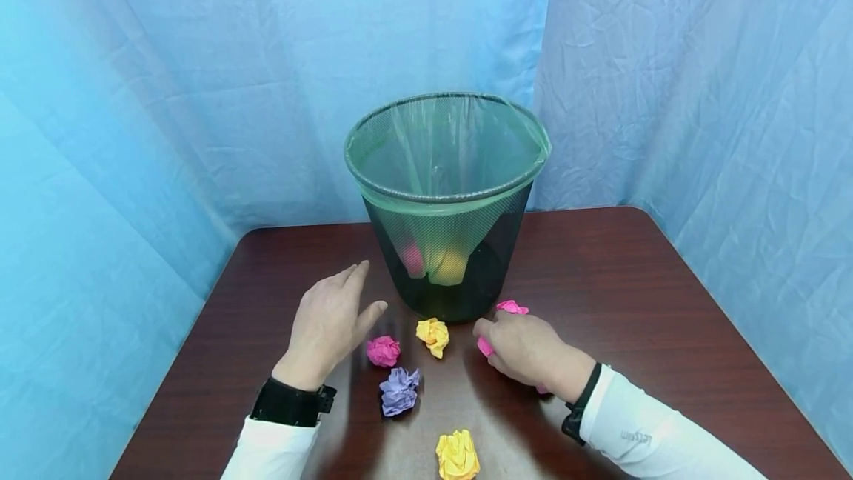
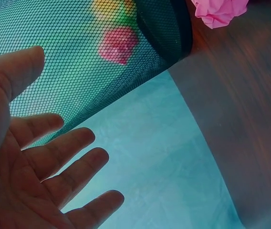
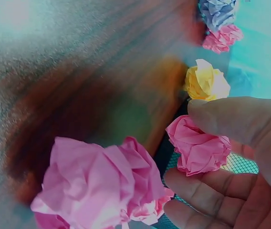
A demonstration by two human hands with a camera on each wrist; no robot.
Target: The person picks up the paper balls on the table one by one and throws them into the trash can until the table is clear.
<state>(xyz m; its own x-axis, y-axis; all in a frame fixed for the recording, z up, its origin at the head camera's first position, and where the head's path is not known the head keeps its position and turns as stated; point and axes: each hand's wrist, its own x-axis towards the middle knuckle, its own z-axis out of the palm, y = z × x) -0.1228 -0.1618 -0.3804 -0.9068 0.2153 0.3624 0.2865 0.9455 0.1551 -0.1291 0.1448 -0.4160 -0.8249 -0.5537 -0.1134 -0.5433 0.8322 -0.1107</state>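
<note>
My right hand (image 1: 529, 350) is low over the table, right of the bin's base. It pinches a crumpled pink paper ball (image 3: 197, 145) between thumb and fingers. Another pink paper ball (image 1: 512, 307) shows just behind that hand, and a large pink one (image 3: 97, 183) lies near the wrist. My left hand (image 1: 329, 321) is held with fingers spread, left of the bin, with nothing in it. Between the hands lie a yellow paper ball (image 1: 433, 336), a dark pink paper ball (image 1: 383, 351) and a purple paper ball (image 1: 399, 392).
A black mesh bin (image 1: 380, 232) with a green liner bag stands at the table's back middle; pink and yellow balls show through its mesh. One more yellow paper ball (image 1: 457, 455) lies at the front of the brown table (image 1: 666, 332). Blue cloth (image 1: 266, 95) hangs around it.
</note>
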